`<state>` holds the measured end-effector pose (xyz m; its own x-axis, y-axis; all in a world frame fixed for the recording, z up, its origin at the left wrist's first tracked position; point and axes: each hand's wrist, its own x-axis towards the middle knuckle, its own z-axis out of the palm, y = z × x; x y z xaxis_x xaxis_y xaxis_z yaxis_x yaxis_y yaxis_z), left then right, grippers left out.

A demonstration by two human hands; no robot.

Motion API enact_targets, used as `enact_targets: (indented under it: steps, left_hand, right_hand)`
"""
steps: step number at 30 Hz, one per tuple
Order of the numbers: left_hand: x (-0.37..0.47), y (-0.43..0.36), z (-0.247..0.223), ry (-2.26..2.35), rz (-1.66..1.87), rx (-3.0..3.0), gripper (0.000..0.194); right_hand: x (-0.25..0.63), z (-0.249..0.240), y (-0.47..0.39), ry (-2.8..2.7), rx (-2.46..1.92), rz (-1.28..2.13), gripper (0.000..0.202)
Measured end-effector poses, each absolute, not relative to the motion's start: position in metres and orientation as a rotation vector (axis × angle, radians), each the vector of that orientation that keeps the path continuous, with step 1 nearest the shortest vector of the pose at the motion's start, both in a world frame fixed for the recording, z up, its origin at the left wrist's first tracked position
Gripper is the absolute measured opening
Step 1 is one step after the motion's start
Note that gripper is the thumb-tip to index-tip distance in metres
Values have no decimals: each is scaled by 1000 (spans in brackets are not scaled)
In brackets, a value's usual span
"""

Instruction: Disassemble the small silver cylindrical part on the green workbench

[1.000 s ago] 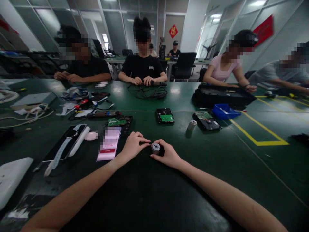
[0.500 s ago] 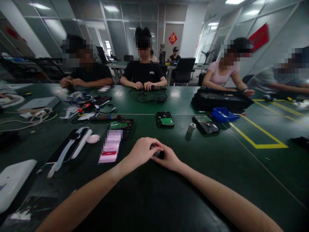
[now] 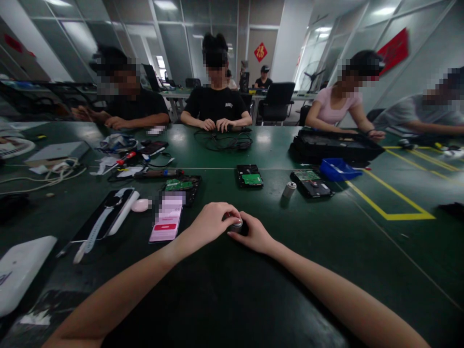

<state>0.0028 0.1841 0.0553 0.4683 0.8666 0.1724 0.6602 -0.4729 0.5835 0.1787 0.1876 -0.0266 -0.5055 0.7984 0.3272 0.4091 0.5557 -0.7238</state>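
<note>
A small silvery round object stands between my two hands, partly covered by the fingers. My left hand reaches over it from the left, its thumb and fingers closed on the top. From the right, my right hand wraps round its side, with the thumb in front. Beyond my hands lies a hard drive with a green circuit board. A small metal cylinder stands to the right, beside another hard drive.
At left are a phone, a pink oval case, a watch, a white box and tools. A blue tray and a black case stand at right. Several people sit across the green table.
The view has shifted slightly. The silvery top of the object between my hands shows more clearly. The person at far left has raised one hand.
</note>
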Motion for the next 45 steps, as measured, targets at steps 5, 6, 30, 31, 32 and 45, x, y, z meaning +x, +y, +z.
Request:
enact_targets:
  steps: [5, 6, 30, 31, 32, 45]
  left_hand:
    - [2, 187, 57, 1251, 599, 2289, 12]
    - [2, 187, 57, 1245, 586, 2294, 12]
    - [3, 188, 48, 1177, 684, 2362, 21]
    - [4, 187, 48, 1190, 692, 2388, 19]
    - [4, 187, 47, 1203, 700, 2415, 18]
    - [-10, 200, 54, 1314, 789, 2441, 17]
  right_hand:
    - [178, -27, 188, -2138, -967, 760, 30]
    - [178, -27, 188, -2140, -967, 757, 30]
    - [178, -35, 189, -2089, -944, 745, 38]
    - [178, -35, 189, -2088, -937, 744, 39]
    - [178, -35, 189, -2088, -929, 743, 39]
    - [178, -26, 187, -2113, -951, 773, 33]
